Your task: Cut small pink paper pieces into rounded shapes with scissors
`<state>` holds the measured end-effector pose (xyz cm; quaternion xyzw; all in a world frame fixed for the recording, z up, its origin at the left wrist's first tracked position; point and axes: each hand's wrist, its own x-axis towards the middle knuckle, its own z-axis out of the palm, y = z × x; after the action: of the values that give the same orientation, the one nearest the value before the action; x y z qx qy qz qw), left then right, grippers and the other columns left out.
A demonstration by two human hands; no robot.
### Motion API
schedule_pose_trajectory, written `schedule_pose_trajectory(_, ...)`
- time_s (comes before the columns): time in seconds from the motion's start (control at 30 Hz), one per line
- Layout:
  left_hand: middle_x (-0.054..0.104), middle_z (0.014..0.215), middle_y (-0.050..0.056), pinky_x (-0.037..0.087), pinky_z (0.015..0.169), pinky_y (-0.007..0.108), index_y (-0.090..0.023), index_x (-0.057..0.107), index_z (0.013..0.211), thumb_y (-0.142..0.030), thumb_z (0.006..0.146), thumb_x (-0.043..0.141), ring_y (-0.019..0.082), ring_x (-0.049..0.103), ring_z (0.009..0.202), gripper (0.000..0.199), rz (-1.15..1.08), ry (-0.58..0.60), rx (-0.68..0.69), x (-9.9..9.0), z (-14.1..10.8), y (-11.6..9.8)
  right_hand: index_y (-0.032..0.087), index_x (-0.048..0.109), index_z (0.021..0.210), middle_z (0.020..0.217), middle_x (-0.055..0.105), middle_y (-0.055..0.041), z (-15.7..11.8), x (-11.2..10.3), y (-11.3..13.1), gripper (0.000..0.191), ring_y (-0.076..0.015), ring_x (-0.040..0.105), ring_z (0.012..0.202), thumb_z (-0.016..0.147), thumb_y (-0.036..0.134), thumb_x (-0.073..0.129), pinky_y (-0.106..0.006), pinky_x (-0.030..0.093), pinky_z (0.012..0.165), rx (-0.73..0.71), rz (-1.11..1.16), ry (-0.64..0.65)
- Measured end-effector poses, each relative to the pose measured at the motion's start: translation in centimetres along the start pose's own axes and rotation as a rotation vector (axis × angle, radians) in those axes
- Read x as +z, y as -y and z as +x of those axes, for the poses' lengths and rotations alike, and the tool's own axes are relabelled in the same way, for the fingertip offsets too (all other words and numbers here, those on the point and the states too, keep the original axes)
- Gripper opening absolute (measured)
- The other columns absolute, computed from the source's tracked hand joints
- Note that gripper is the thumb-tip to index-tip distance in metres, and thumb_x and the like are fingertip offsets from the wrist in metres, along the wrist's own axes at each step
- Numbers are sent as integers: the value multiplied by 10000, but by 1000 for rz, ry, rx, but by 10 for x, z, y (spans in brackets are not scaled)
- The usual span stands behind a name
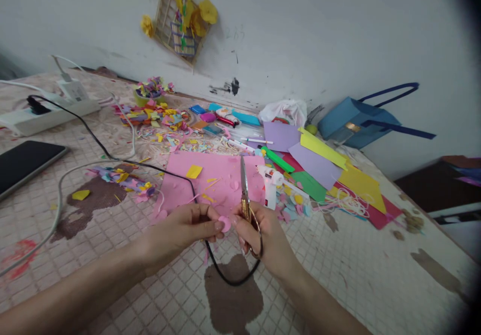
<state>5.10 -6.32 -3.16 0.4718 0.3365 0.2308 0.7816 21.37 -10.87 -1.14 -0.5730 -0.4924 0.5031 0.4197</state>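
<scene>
My left hand [201,225] is closed, pinching a small pink paper circle [224,223] between thumb and fingertips. Close beside it, my right hand [259,232] is wrapped round a pair of scissors [245,190] with gold-coloured handles, the blades pointing up and away from me. The right fingertips come near the circle; whether they touch it I cannot tell. Beyond both hands lies a pink sheet [180,175] with pink scraps and a yellow piece [194,171] on it. A black cable [169,171] crosses the sheet and loops below my hands.
A white glue gun [271,185] lies right of the sheet, beside coloured paper sheets [315,162]. A blue bag [361,122] stands at the back right. Paper scraps [154,114], a power strip [48,114] and a phone [30,162] are at left.
</scene>
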Motion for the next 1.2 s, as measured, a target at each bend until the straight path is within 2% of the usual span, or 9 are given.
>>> schedule_pose_trajectory(0.2, 615, 687, -24, 398, 682, 233, -154, 607, 725, -265, 732, 692, 104, 553, 688, 140, -147, 31, -78, -2, 0, 2, 162, 550, 721, 477, 438, 77, 2, -2, -1, 125, -57, 384, 360, 765, 277, 566, -155, 332, 352, -28, -8, -18)
schedule_pose_trajectory(0.33, 600, 668, -17, 395, 687, 248, -145, 595, 705, -287, 708, 707, 115, 543, 684, 181, -102, 11, -100, -1, 1, -2, 156, 545, 717, 465, 440, 80, 2, -4, -2, 141, -55, 389, 355, 758, 283, 592, -151, 332, 353, 6, -7, 42)
schedule_pose_trajectory(0.5, 578, 685, -16, 378, 679, 262, -146, 586, 715, -321, 736, 670, 117, 497, 680, 195, 8, -35, -30, 1, 1, -2, 161, 509, 694, 453, 430, 85, 1, -2, -6, 209, -50, 370, 344, 748, 328, 623, -149, 305, 338, 43, 9, 62)
schedule_pose_trajectory(0.67, 563, 710, -21, 380, 697, 274, -156, 575, 736, -328, 746, 656, 121, 487, 692, 191, -13, -59, -5, -1, 1, -2, 169, 499, 698, 446, 419, 85, 1, -1, -9, 247, -60, 380, 351, 792, 386, 567, -165, 314, 349, 28, 26, 102)
schedule_pose_trajectory(0.83, 566, 730, -12, 380, 714, 277, -148, 574, 729, -308, 733, 665, 132, 491, 726, 183, 33, -56, -24, -4, 2, -4, 154, 530, 720, 467, 429, 77, 2, -1, -6, 199, -61, 388, 363, 795, 338, 543, -164, 323, 351, -8, -40, 33)
schedule_pose_trajectory(1.07, 552, 698, -31, 355, 665, 259, -155, 587, 740, -292, 772, 617, 123, 470, 685, 144, 203, -66, 43, -5, 2, 0, 168, 505, 710, 472, 415, 87, 2, 0, -11, 143, -56, 375, 357, 776, 288, 546, -157, 337, 347, 21, -45, 76)
schedule_pose_trajectory(1.2, 562, 695, -34, 374, 687, 253, -161, 602, 737, -285, 769, 631, 122, 490, 697, 131, 136, -86, 58, -4, 2, -1, 172, 494, 722, 452, 424, 89, 2, 1, -13, 199, -53, 371, 345, 790, 339, 578, -150, 289, 343, 59, 13, 126)
